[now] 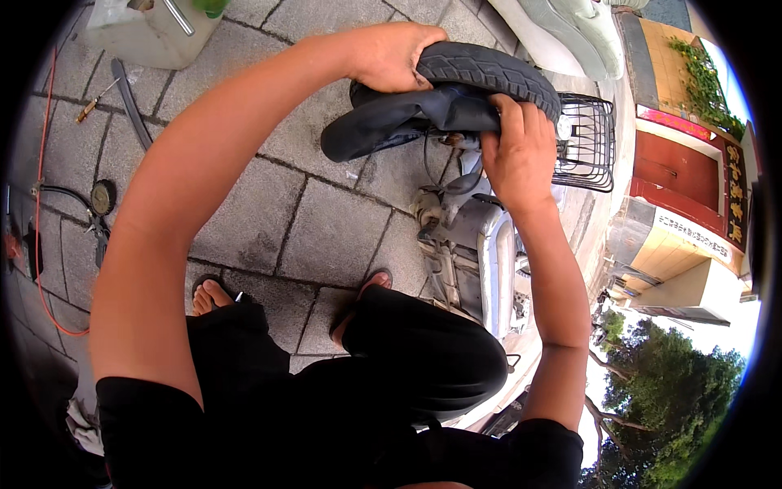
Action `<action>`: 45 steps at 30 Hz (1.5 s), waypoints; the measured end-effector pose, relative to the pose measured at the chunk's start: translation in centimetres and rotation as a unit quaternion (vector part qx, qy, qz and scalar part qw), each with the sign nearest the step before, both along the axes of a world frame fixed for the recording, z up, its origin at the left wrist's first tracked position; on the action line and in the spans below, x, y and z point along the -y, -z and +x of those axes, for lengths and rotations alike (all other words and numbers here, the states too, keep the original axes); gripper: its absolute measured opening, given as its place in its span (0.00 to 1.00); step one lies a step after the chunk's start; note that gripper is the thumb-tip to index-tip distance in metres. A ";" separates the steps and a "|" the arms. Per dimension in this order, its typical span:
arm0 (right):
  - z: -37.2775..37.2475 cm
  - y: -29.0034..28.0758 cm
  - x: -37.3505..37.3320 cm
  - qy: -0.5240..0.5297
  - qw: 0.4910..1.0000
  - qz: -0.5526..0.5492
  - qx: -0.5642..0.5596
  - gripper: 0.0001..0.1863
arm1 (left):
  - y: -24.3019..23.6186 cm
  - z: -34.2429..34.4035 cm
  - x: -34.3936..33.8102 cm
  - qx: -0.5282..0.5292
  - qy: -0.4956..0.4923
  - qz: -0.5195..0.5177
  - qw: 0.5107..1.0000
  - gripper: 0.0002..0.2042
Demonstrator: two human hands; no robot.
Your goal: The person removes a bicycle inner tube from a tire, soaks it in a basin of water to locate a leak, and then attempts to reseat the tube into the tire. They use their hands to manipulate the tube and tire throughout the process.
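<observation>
A black treaded tire is held up in front of me at the top of the view. From its inner side hangs a dark, smooth inner tube, bulging out toward the left. My left hand is closed round the tire's left edge, with its fingertips partly hidden. Lower and to the right, my right hand has its fingers curled over the tube where it meets the tire. Beneath the tube lies a silver-grey two-wheeler with a black wire basket.
Stone paving covers the ground. At the left lie a wooden-handled screwdriver, a dark curved strip, a red hose and a pressure gauge. A pale container stands at the top left, a pale scooter body at the top right.
</observation>
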State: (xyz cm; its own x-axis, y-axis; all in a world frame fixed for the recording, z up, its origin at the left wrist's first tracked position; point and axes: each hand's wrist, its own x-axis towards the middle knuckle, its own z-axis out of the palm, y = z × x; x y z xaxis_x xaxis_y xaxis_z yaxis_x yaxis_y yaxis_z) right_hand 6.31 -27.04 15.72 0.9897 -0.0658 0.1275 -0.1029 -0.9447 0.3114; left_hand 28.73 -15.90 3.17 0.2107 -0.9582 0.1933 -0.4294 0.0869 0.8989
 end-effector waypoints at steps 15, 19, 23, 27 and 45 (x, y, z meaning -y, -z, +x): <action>-5.5 0.8 -2.2 0.000 0.949 0.177 0.261 0.19 | -6.5 0.5 4.4 -0.307 0.123 0.187 0.925 0.45; -5.6 4.5 -2.2 0.306 0.640 0.692 0.136 0.19 | -5.4 -0.1 5.6 -0.427 0.158 0.150 0.878 0.35; -3.7 3.4 -0.6 0.267 0.301 0.891 0.211 0.32 | -4.8 0.7 4.9 -0.452 0.154 0.156 0.865 0.32; -1.0 2.4 -0.5 0.297 0.313 0.851 0.299 0.17 | -4.6 0.6 5.2 -0.462 0.150 0.152 0.861 0.32; -6.6 3.1 4.2 0.309 0.444 0.840 0.027 0.32 | -10.5 -4.1 2.1 0.141 -0.009 0.051 0.989 0.49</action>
State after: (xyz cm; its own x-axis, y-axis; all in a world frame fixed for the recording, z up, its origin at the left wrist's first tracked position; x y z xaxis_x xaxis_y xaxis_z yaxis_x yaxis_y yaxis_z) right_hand -0.32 -31.22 12.60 0.7147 -0.3708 -0.5930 -0.4685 0.3757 -0.7996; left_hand 24.67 -17.97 13.65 0.1786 -0.9724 0.1501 -0.6654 -0.0070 0.7465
